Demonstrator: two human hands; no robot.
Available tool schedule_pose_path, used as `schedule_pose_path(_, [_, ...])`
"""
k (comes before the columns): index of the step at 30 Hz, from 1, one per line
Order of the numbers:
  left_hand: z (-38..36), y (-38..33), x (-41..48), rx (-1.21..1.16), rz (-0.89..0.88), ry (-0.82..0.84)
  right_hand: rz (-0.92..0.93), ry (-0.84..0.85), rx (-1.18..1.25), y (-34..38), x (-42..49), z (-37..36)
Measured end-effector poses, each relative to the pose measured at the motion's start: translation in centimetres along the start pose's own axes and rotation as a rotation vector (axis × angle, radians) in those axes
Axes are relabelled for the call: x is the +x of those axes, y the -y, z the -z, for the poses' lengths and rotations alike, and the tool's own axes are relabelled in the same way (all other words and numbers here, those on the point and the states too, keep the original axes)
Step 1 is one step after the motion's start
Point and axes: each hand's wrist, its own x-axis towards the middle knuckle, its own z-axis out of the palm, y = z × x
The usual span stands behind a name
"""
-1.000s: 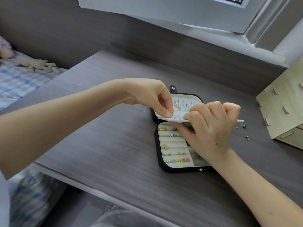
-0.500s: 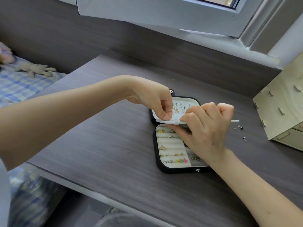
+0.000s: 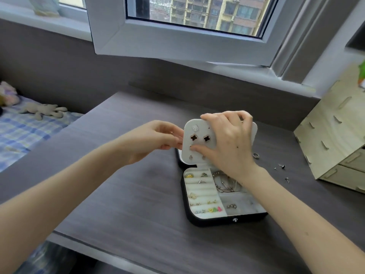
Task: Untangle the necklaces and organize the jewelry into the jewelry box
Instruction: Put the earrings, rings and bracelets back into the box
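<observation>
A black jewelry box lies open on the dark wood desk. Its white tray holds rings, small studs and coloured earrings in rolls on the left, silver bangles at the upper right. The white earring panel stands upright at the box's back, carrying two dark clover studs and a sparkly stud. My right hand grips the panel from the front, fingers over its top edge and thumb on its face. My left hand pinches the panel's left edge.
A silver ring lies on the desk right of the box. Small loose studs are scattered further right, near a pale wooden drawer organiser. An open window frame hangs above. A bed with checked sheet is at left.
The earring panel has swung from lying flat over the tray to standing upright, showing its front. My right hand moved up to grip its top. The camera tilted upward.
</observation>
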Motion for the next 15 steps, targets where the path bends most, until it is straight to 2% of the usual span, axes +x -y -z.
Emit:
schedule_pose_path(2, [0.5, 0.5, -0.1, -0.018, 0.038, -0.105, -0.030, 0.061, 0.016, -0.2, 0.5, -0.4])
schedule_pose_path(5, [2.2, 1.7, 0.5, 0.067, 0.075, -0.435, -0.075, 0.197, 0.050, -0.8, 1.3, -1.1])
schedule_pose_path(7, [3.7, 2.7, 1.2, 0.159, 0.087, -0.606, -0.121, 0.350, 0.110, -1.1, 1.7, -1.5])
schedule_pose_path(10, [5.1, 4.1, 2.1, 0.260, 0.109, -0.644, -0.148, 0.518, 0.141, -1.4, 2.0, -2.2])
schedule_pose_path(15, [4.5, 5.0, 4.8, 0.446, 0.059, -0.605, -0.164, 0.606, 0.175, -1.8, 1.8, -2.9])
